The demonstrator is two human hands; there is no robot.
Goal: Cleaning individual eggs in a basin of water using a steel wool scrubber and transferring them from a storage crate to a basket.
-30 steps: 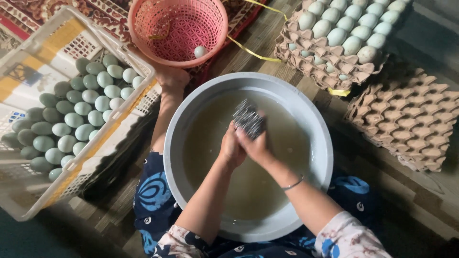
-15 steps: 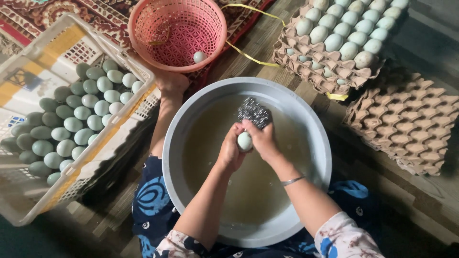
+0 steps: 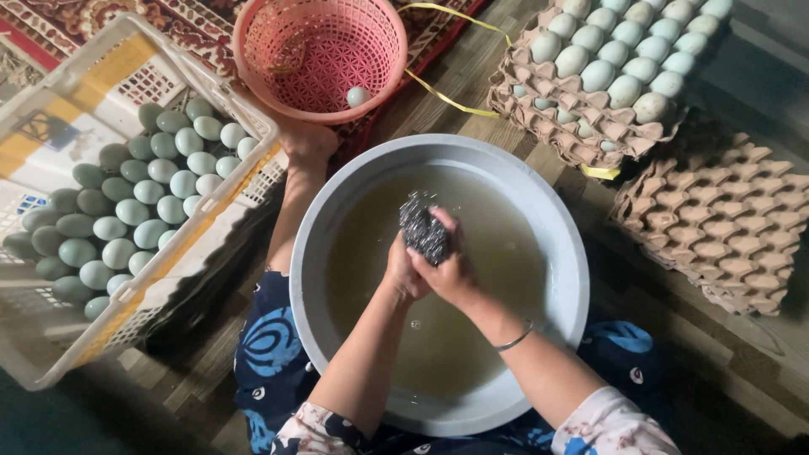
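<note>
The head view shows both hands joined over the grey basin of murky water. Half a second ago a pale egg was exposed between the palms; it is now hidden, the steel scourer having been drawn over it, so scrubbing is judged under way. The right hand has its fingers pressed onto the scourer; the left hand is cupped beneath, presumably around the egg. The egg's long axis cannot be told.
</note>
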